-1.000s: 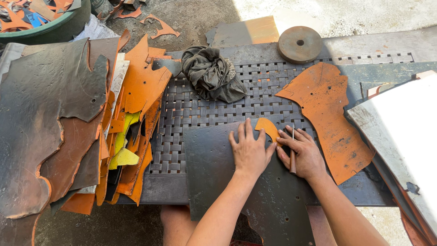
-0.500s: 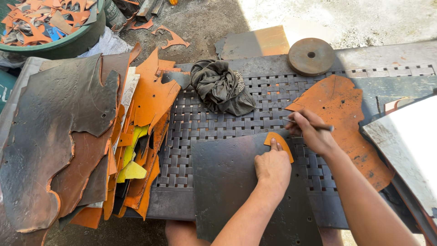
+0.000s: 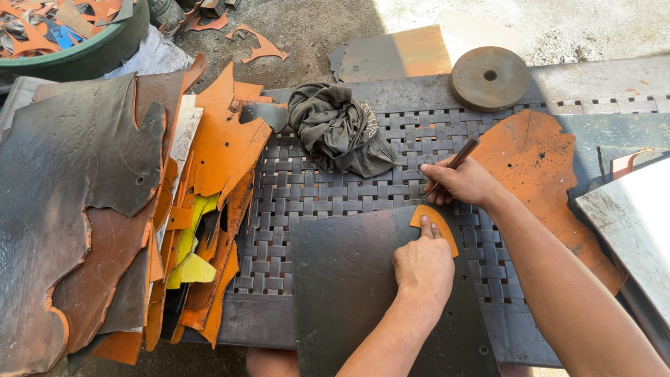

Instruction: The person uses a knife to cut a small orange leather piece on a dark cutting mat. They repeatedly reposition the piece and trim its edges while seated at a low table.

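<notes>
Lying on the woven mat point(image 3: 335, 188), the dark sheet point(image 3: 349, 279) carries a small orange template point(image 3: 440, 222), pressed flat under the left hand point(image 3: 422, 265); the right hand point(image 3: 464, 183) pinches a thin brown-handled tool point(image 3: 457, 160) just above it.

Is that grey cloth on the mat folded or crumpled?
Crumpled: the cloth sits bunched in a rumpled heap on the woven mat, not laid flat.

A woven strip mat point(image 3: 335, 188) covers the table point(image 3: 600, 80). Directly on it lie a dark leather sheet point(image 3: 349, 279), a crumpled grey rag point(image 3: 338, 129), a large orange leather piece point(image 3: 537, 167), a round metal disc point(image 3: 490, 78) and stacked leather offcuts point(image 3: 209, 181) at the left edge.
</notes>
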